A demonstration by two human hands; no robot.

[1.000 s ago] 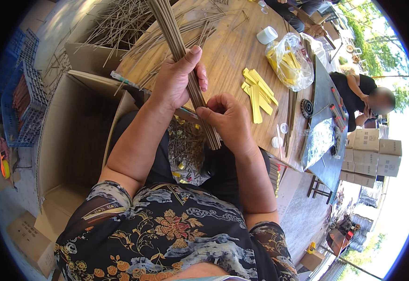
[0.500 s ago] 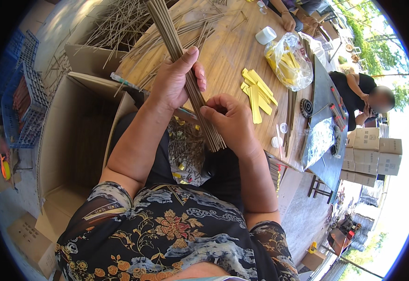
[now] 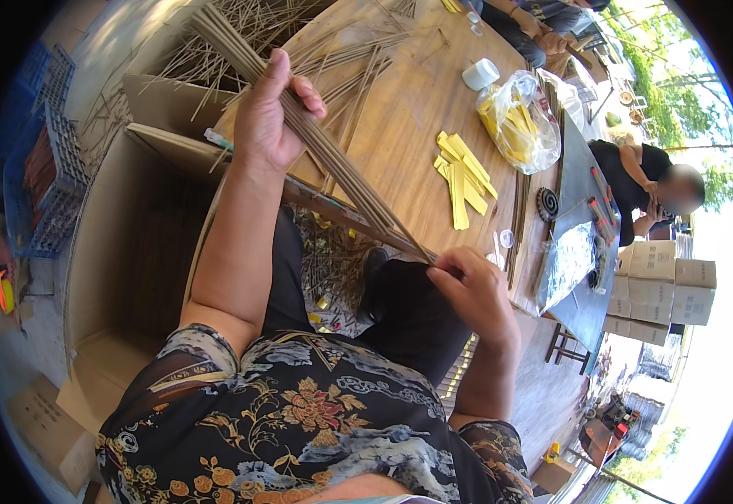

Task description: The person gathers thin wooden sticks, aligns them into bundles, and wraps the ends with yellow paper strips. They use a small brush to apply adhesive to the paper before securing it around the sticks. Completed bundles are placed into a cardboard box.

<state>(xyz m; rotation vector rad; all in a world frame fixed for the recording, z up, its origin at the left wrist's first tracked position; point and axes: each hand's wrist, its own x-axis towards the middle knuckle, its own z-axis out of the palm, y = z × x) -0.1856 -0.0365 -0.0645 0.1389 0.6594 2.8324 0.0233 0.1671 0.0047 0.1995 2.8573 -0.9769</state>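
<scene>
At the far left a blue plastic crate (image 3: 43, 181) stands on the floor, and beside it an open cardboard box (image 3: 123, 244) gapes just under the counter (image 3: 408, 126) edge, placed, it seems, to catch whatever drops off.

The left hand (image 3: 270, 118) is raised over the near edge of the counter, its grip closed around the upper part of a bundle of thin brown sticks (image 3: 333, 160); the thumb points up and the fingers wrap the bundle so the sticks stay together as 1 tight sheaf. The bundle slants down to the right, off the counter and over the lap. More loose sticks (image 3: 341, 55) of the same kind lie scattered across the wooden top behind it.

The right hand (image 3: 471, 290) meets the bundle's lower end, fingertips pinched around the stick tips, probably to even them up or steady them; how tightly it grips I cannot tell.

Further right on the counter lie yellow paper strips (image 3: 459, 172), a clear bag of yellow strips (image 3: 513, 118) and a small white cup (image 3: 480, 74). Beyond the counter's right edge another person sits beside stacked cardboard cartons (image 3: 664, 286).
</scene>
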